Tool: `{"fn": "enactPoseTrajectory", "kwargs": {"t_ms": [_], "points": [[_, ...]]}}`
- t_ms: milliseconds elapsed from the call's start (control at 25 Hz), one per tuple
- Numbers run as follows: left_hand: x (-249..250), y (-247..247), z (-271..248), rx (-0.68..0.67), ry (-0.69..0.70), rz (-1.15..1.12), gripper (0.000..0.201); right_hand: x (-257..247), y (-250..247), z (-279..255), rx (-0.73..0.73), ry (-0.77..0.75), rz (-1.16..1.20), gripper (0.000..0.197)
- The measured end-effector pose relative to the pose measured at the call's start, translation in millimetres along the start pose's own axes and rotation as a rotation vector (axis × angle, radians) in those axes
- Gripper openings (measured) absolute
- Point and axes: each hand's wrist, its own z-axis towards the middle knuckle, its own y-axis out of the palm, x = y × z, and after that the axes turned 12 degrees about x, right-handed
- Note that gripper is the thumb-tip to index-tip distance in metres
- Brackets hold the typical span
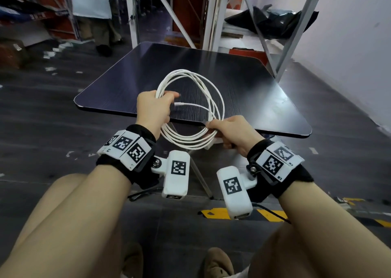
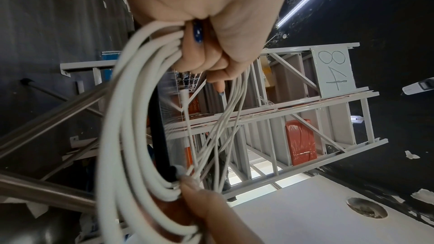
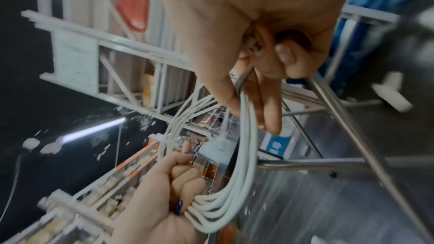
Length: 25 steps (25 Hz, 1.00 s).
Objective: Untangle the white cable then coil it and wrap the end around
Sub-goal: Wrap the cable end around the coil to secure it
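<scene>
From the head view we see the thin white cable (image 1: 191, 108), gathered into a loose coil of several round loops, held up in the air over the near edge of the dark, ridged square bench (image 1: 243, 83). Our left hand (image 1: 153, 108) has its grip curled round the bundled strands at the coil's left side, and a short free end with a small white plug (image 1: 179, 104) sticks out to the right from its fingers, inside the ring. Our right hand (image 1: 231, 129) closes its grip on the strands at the coil's lower right, just at the bench edge. Both wrists carry black bands with white marker blocks (image 1: 127, 148).

In the left wrist view the left hand (image 2: 211, 25) is wrapped tight round the thick bunch of white cable (image 2: 131, 118), which sweeps down in a curve to the right hand (image 2: 211, 207) at the bottom of the frame.

In the right wrist view the right hand (image 3: 246, 25) pinches the cable (image 3: 245, 136) strands between thumb and fingers, and the loops bend down to the left hand (image 3: 164, 192), whose fingers are folded round them. Grey metal shelving (image 3: 105, 44) stands behind, blurred.
</scene>
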Motion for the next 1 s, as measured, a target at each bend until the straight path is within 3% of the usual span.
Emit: {"fn": "enactPoseTrajectory", "kwargs": {"t_ms": [80, 280, 560, 680, 800, 840, 920, 960, 1000], "points": [[-1.1, 0.0, -1.7, 0.008, -0.022, -0.038, 0.024, -0.3, 2.4, 1.0, 0.046, -0.03, 0.009, 0.021], [2.3, -0.7, -6.9, 0.0, -0.069, -0.126, 0.022, -11.4, 9.4, -1.1, 0.006, 0.036, 0.253, 0.01], [4.8, -7.3, -5.1, 0.009, -0.16, -0.2, 0.02, -33.0, 11.2, -4.0, -0.038, -0.032, 0.281, 0.005], [6.2, -7.1, -4.3, 0.003, -0.218, -0.285, 0.02, -41.9, 14.0, -2.7, -0.041, -0.149, 0.218, 0.024], [9.7, -7.4, -1.2, -0.027, -0.217, -0.302, 0.008, -47.3, 14.7, 5.6, 0.073, -0.302, -0.022, 0.029], [9.9, -9.4, 2.7, -0.025, -0.18, -0.237, 0.027, -49.9, 12.6, 7.2, 0.103, -0.349, -0.092, 0.029], [16.3, -18.4, 9.9, 0.017, -0.066, -0.03, 0.088, -56.2, 4.4, 6.1, 0.079, -0.41, -0.171, 0.031], [22.9, -23.5, 12.8, 0.055, 0.02, 0.082, 0.104, -58.9, -0.8, 2.9, 0.04, -0.439, -0.226, 0.031], [31.2, -28.7, 13.4, 0.079, 0.126, 0.177, 0.107, -61.3, -5.7, -2.8, -0.006, -0.481, -0.32, 0.029]]}}
